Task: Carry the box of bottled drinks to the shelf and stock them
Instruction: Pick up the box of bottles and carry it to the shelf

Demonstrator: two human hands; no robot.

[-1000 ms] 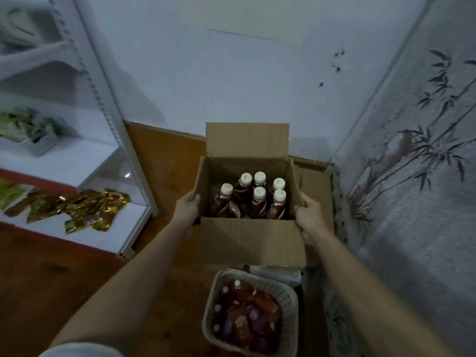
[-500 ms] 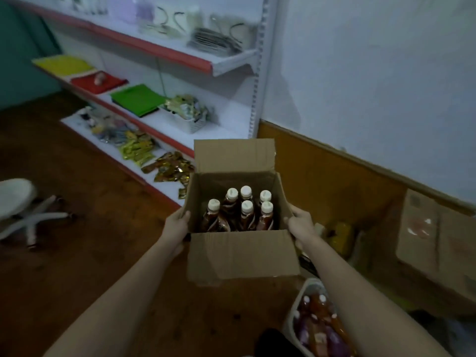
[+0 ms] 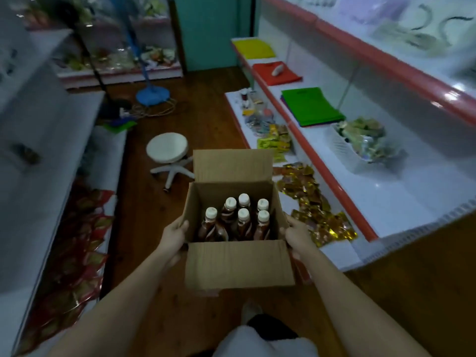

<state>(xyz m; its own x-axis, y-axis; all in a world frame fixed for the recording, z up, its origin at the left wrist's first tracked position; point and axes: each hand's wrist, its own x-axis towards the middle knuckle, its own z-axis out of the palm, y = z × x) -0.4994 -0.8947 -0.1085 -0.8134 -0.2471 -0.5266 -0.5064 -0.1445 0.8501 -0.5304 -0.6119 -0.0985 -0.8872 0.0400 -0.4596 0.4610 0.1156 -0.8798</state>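
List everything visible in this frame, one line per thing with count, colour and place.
cardboard box: one, brown, open, held centre
bottles: six, dark with white caps, upright in box
stool: one, white, on floor ahead
fan base: one, blue, far floor
gold packets: many, low right shelf
green sheets: stack, right shelf
white basket: one, right shelf
red packets: many, low left shelf
left hand: on box's left side
right hand: on box's right side
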